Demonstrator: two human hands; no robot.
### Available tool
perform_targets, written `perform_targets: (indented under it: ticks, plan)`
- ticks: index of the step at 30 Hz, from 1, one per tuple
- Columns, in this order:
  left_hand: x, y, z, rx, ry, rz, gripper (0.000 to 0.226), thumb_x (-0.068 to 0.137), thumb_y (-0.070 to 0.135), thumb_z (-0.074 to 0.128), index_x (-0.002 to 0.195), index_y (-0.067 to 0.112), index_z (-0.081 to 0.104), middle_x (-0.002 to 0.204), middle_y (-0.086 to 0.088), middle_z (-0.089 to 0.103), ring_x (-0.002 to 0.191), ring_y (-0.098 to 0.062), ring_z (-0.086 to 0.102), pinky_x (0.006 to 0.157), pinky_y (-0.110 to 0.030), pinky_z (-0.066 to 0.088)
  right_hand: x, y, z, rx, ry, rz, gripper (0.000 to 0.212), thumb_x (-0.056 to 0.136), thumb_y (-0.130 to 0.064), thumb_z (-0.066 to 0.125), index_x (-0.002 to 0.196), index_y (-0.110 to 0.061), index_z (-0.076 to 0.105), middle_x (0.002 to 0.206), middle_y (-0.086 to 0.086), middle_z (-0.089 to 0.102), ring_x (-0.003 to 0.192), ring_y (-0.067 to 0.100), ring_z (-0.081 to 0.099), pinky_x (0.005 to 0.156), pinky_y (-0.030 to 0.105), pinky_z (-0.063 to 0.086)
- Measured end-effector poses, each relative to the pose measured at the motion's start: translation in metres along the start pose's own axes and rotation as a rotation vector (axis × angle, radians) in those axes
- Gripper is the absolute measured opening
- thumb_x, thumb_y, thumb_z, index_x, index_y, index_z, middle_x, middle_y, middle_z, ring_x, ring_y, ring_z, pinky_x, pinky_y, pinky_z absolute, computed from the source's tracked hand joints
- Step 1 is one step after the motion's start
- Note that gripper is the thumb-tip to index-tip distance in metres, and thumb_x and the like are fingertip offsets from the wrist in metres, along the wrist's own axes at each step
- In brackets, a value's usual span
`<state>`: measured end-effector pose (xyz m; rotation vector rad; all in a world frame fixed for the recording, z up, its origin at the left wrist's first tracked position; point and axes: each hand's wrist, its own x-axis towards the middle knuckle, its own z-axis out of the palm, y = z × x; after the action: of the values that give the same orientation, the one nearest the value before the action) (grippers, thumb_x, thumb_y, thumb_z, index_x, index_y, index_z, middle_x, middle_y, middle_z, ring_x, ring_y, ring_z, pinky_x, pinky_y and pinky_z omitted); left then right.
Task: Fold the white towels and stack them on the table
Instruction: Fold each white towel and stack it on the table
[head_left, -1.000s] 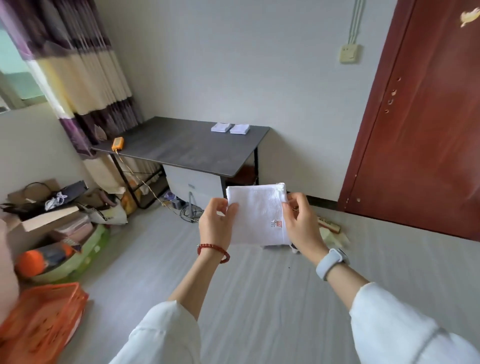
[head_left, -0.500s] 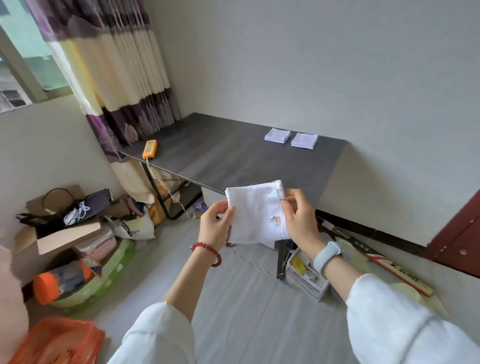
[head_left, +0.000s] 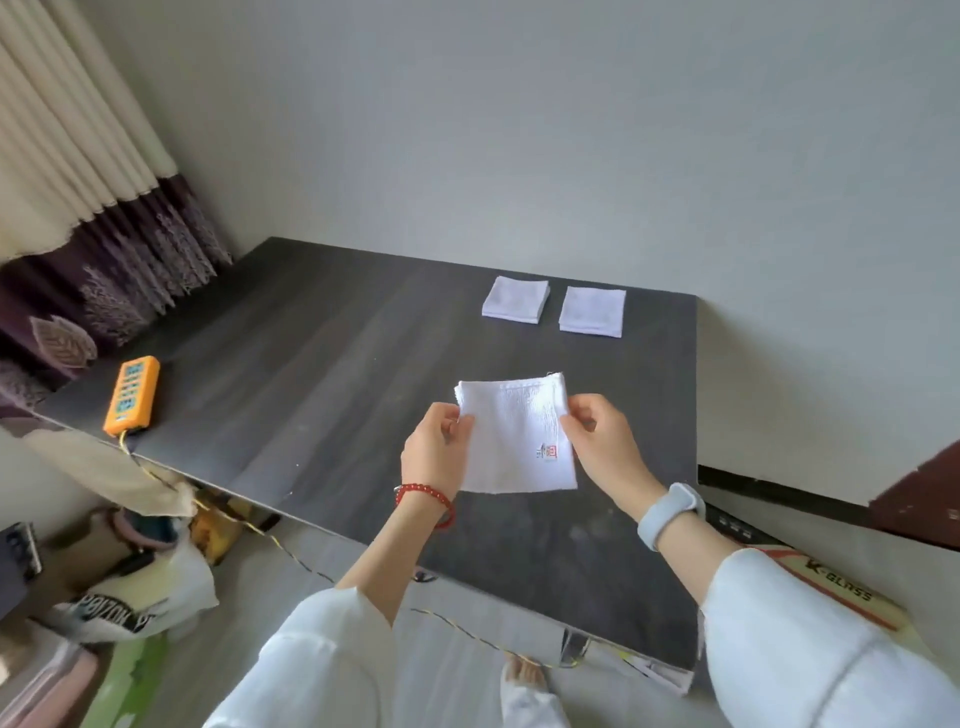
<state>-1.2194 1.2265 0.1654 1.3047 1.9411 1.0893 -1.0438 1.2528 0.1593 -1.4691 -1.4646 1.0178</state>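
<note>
Two hands: left hand (head_left: 439, 457) and right hand (head_left: 602, 441) are both engaged on one white towel (head_left: 514, 436); neither is released, neither is empty.
Left grip: towel's left edge is pinched between thumb and fingers, near the upper left corner, at 9 o'clock of the cloth.
Right grip: right edge is pinched near the upper right corner, at 3 o'clock of the cloth; remaining fingers are curled loosely.
Towel state: already folded to a rough square, held spread and slightly tilted; small red label is seen at 5 o'clock of the cloth.
Why held so: opposite edges are taken, judged to keep the cloth taut and the layers aligned for a further fold or a flat set-down.
Towel vs grip: cloth spans between the two grips and hangs below them; lower edge is free. Whether it touches the tabletop (head_left: 311, 374) cannot be told; it appears above it, near the front right part.
Stacks: two folded towels, left folded towel (head_left: 515, 306) and right folded towel (head_left: 593, 312), lie side by side at 12 o'clock of the held towel, well apart from it, near the wall.
Why placed so: judged to be the finished pile area, kept at the back so the front stays free for folding.
Other: orange power strip (head_left: 131, 395) lies at 9 o'clock on the tabletop edge, well apart.
Progress: judged partway; held towel not yet stacked.
</note>
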Motion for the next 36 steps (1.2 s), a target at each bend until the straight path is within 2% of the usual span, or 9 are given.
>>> perform_targets:
  ticks: [2, 5, 11, 16, 20, 22, 31, 36]
  plan:
    - [0.052, -0.001, 0.012, 0.04, -0.013, -0.006, 0.007, 0.091, 0.026, 0.051, 0.088, 0.02, 0.053, 0.073, 0.013, 0.052, 0.075, -0.015, 0.05, 0.06, -0.025, 0.038, 0.051, 0.006, 0.014, -0.01, 0.007, 0.043, 0.012, 0.089, -0.016, 0.052, 0.098, -0.012, 0.057, 0.097, -0.002, 0.06, 0.093, 0.016, 0.058, 0.082, 0.028, 0.044]
    - [0.119, -0.003, 0.025, 0.084, -0.046, -0.026, 0.011, 0.091, 0.027, 0.051, 0.094, 0.017, 0.055, 0.075, 0.013, 0.052, 0.076, -0.016, 0.051, 0.064, -0.025, 0.036, 0.111, 0.009, 0.031, -0.018, 0.014, 0.113, 0.007, 0.088, -0.015, 0.052, 0.093, -0.013, 0.057, 0.093, -0.001, 0.06, 0.089, 0.016, 0.057, 0.077, 0.026, 0.042]
    - [0.242, 0.003, 0.049, 0.064, -0.149, -0.059, 0.018, 0.09, 0.027, 0.054, 0.101, 0.014, 0.058, 0.087, 0.005, 0.057, 0.081, -0.014, 0.051, 0.071, -0.023, 0.037, 0.222, 0.008, 0.051, -0.056, 0.037, 0.17, 0.006, 0.089, -0.015, 0.052, 0.094, -0.014, 0.055, 0.093, -0.001, 0.058, 0.09, 0.016, 0.056, 0.078, 0.026, 0.042]
    - [0.353, 0.009, 0.085, 0.053, -0.24, -0.042, 0.021, 0.09, 0.03, 0.053, 0.104, 0.014, 0.058, 0.091, 0.004, 0.057, 0.084, -0.014, 0.053, 0.074, -0.025, 0.04, 0.317, 0.011, 0.066, -0.092, 0.117, 0.204, 0.011, 0.091, -0.014, 0.05, 0.1, -0.01, 0.054, 0.091, -0.003, 0.055, 0.084, 0.011, 0.052, 0.067, 0.018, 0.04]
    - [0.422, 0.006, 0.118, 0.061, -0.303, -0.034, 0.022, 0.091, 0.03, 0.052, 0.104, 0.014, 0.058, 0.091, 0.004, 0.057, 0.086, -0.016, 0.053, 0.076, -0.026, 0.042, 0.383, 0.027, 0.077, -0.103, 0.197, 0.283, 0.012, 0.09, -0.014, 0.05, 0.098, -0.008, 0.056, 0.093, 0.0, 0.057, 0.09, 0.018, 0.056, 0.078, 0.03, 0.047]
    - [0.448, 0.002, 0.134, 0.06, -0.325, -0.027, 0.021, 0.091, 0.029, 0.052, 0.104, 0.014, 0.058, 0.09, 0.004, 0.057, 0.084, -0.015, 0.053, 0.075, -0.026, 0.041, 0.41, 0.039, 0.081, -0.113, 0.22, 0.315, 0.011, 0.09, -0.015, 0.049, 0.097, -0.008, 0.056, 0.091, 0.0, 0.056, 0.09, 0.019, 0.057, 0.081, 0.035, 0.048]
    - [0.506, -0.028, 0.193, 0.078, -0.398, -0.034, 0.025, 0.092, 0.029, 0.05, 0.107, 0.012, 0.058, 0.092, 0.004, 0.057, 0.084, -0.014, 0.052, 0.076, -0.026, 0.042, 0.466, 0.091, 0.094, -0.16, 0.252, 0.418, 0.012, 0.09, -0.013, 0.049, 0.099, -0.008, 0.055, 0.093, 0.001, 0.056, 0.09, 0.02, 0.055, 0.081, 0.038, 0.049]
    - [0.513, -0.044, 0.209, 0.117, -0.424, -0.044, 0.027, 0.094, 0.029, 0.048, 0.11, 0.01, 0.057, 0.097, 0.002, 0.058, 0.084, -0.014, 0.051, 0.072, -0.025, 0.041, 0.475, 0.111, 0.097, -0.234, 0.227, 0.431, 0.016, 0.093, -0.017, 0.047, 0.104, -0.008, 0.054, 0.094, 0.0, 0.054, 0.088, 0.016, 0.054, 0.075, 0.028, 0.047]
